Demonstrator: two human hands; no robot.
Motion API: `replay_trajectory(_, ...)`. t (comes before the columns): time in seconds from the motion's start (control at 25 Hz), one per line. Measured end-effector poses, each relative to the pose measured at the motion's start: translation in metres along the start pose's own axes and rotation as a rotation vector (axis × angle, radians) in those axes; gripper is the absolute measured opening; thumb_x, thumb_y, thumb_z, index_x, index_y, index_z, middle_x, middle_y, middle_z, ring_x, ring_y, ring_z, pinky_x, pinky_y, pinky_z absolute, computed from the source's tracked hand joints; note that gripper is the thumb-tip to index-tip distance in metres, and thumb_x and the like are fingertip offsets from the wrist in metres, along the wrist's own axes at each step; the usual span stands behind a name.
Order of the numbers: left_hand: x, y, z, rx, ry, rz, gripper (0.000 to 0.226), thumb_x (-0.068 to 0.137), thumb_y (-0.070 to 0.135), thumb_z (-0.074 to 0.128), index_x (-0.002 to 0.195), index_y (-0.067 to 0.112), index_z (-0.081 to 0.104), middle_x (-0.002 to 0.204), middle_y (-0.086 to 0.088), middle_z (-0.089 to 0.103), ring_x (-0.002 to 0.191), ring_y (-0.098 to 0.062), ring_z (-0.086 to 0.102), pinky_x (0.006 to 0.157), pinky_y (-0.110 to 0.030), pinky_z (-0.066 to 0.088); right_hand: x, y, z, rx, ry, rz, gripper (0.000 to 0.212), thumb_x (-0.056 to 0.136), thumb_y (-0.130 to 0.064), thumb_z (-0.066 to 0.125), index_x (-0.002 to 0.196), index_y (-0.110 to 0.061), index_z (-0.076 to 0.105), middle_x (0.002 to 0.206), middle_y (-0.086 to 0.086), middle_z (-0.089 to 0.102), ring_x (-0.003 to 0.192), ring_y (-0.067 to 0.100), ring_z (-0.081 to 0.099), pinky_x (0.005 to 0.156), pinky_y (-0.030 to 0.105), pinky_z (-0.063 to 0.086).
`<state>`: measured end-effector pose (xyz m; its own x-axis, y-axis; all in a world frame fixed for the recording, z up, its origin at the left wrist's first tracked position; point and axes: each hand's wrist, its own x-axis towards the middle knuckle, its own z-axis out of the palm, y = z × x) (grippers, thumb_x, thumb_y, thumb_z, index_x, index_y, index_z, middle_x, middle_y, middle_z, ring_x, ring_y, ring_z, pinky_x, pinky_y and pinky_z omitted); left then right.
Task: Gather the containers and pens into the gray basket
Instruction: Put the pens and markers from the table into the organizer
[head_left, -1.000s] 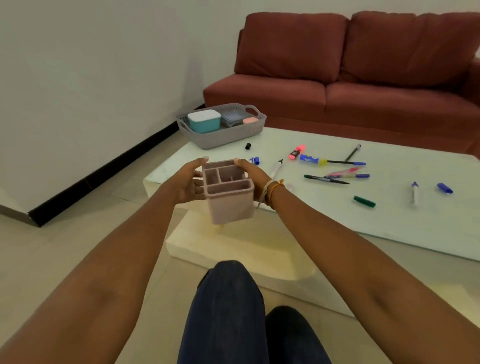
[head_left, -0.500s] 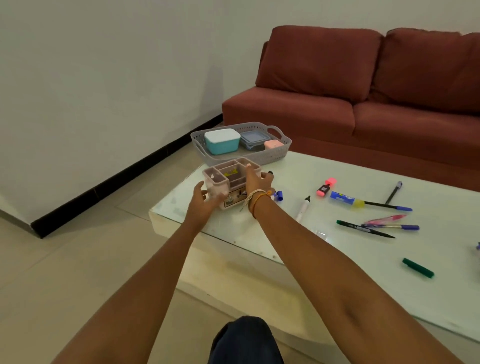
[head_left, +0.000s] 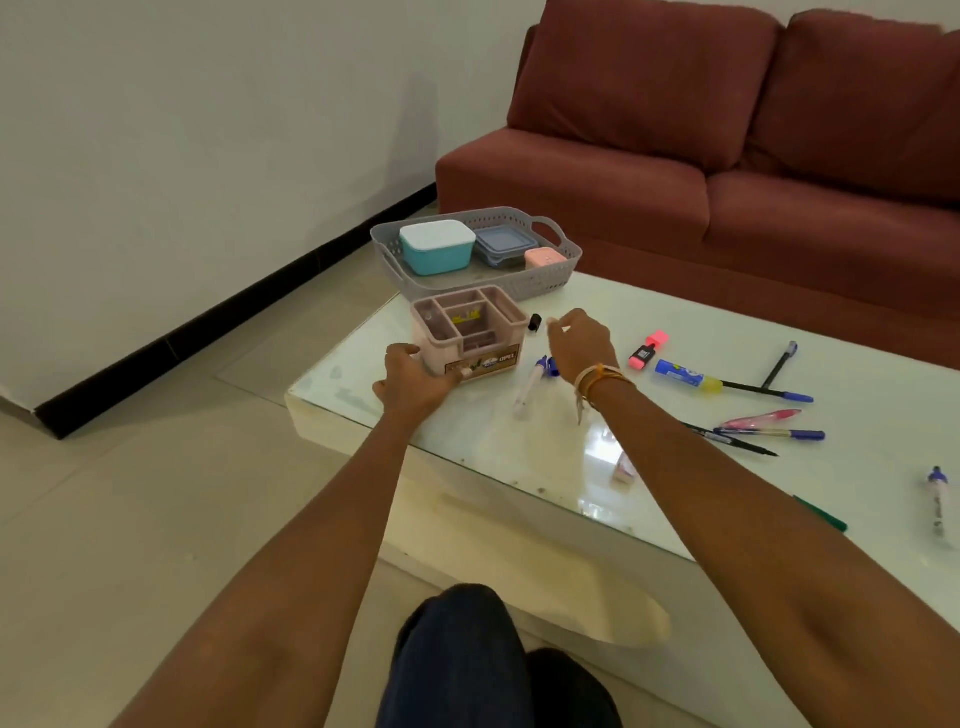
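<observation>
Left grip: the left hand is curled round the near left corner of the pink organizer, thumb on the front face by the label, so it is clamped on the box.
Right grip: the right hand hovers just right of the organizer, fingers loosely curled with nothing in them, close above the black cap.
Organizer: upright on the desk near its far left corner, just in front of the gray basket, nearly touching its front wall; I cannot tell whether they meet.
Step in hand, my read: pens go into the organizer's compartments, then the lot goes in the basket. Steady the box with the left, pick with the right.
Nearest pick: the white pen with a blue cap, just right of the box.
Basket: the teal box, blue-gray container and small pink box already fill its far side; room left in front looks tight.
Further right: pink highlighter, blue and yellow marker, black pen, more pens towards the right edge.
In the way: little. Watch the wrist thread dragging across pens.
Beyond: red sofa.
</observation>
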<state>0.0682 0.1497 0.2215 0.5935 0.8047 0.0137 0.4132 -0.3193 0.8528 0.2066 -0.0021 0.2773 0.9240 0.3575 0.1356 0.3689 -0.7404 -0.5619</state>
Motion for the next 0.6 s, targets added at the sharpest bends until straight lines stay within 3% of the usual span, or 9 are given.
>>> replay_trajectory(0.08,-0.001,-0.004,0.002,0.013,0.037,0.027,0.079,0.066,0.046,0.082,0.119,0.009,0.036,0.122,-0.008,0.044,0.112,-0.025,0.048,0.098,-0.041,0.032,0.008,0.016,-0.002,-0.068,-0.083,-0.016,0.037,0.094,-0.019,0.050,0.128,-0.004,0.053,0.133,0.016,0.055,0.124,0.030,0.050,0.103,0.037,0.042)
replay_trajectory(0.2,-0.012,-0.004,0.006,-0.032,0.207,0.085,0.068,0.067,0.043,0.083,0.105,0.006,0.041,0.109,-0.011,0.041,0.088,-0.021,0.044,0.079,-0.035,0.042,0.015,0.022,0.005,-0.260,-0.289,-0.098,0.053,0.090,-0.023,0.059,0.138,-0.006,0.044,0.144,0.012,0.045,0.132,0.028,0.044,0.108,0.033,0.036)
replay_trajectory(0.32,-0.046,0.000,0.027,-0.191,0.456,0.149,0.038,0.075,0.029,0.077,0.081,0.011,0.045,0.093,-0.006,0.042,0.071,-0.018,0.040,0.065,-0.034,0.043,0.024,0.029,0.012,-0.339,-0.359,-0.121,0.054,0.089,-0.026,0.060,0.137,-0.007,0.044,0.141,0.012,0.048,0.128,0.028,0.047,0.105,0.033,0.039)
replay_trajectory(0.4,-0.073,0.009,0.050,-0.151,0.420,0.206,0.028,0.081,0.028,0.071,0.073,0.013,0.049,0.083,-0.004,0.050,0.067,-0.019,0.046,0.063,-0.036,0.046,0.029,0.034,0.015,-0.361,-0.342,-0.163,0.048,0.087,-0.024,0.062,0.132,-0.009,0.051,0.134,0.012,0.054,0.122,0.027,0.052,0.102,0.033,0.042)
replay_trajectory(0.48,-0.084,0.021,0.077,0.019,0.277,0.289,0.022,0.085,0.036,0.065,0.083,0.015,0.058,0.088,-0.003,0.057,0.073,-0.018,0.054,0.064,-0.031,0.044,0.033,0.038,0.018,-0.349,-0.300,-0.181,0.043,0.085,-0.022,0.064,0.125,-0.009,0.058,0.126,0.012,0.059,0.115,0.027,0.056,0.098,0.033,0.046)
replay_trajectory(0.6,-0.080,0.041,0.103,0.398,0.150,0.280,0.047,0.089,0.049,0.056,0.118,0.013,0.054,0.112,-0.006,0.055,0.094,-0.020,0.058,0.076,-0.030,0.046,0.028,0.044,0.015,-0.225,-0.204,-0.149,0.042,0.080,-0.023,0.071,0.117,-0.006,0.060,0.113,0.012,0.062,0.107,0.025,0.057,0.091,0.031,0.048)
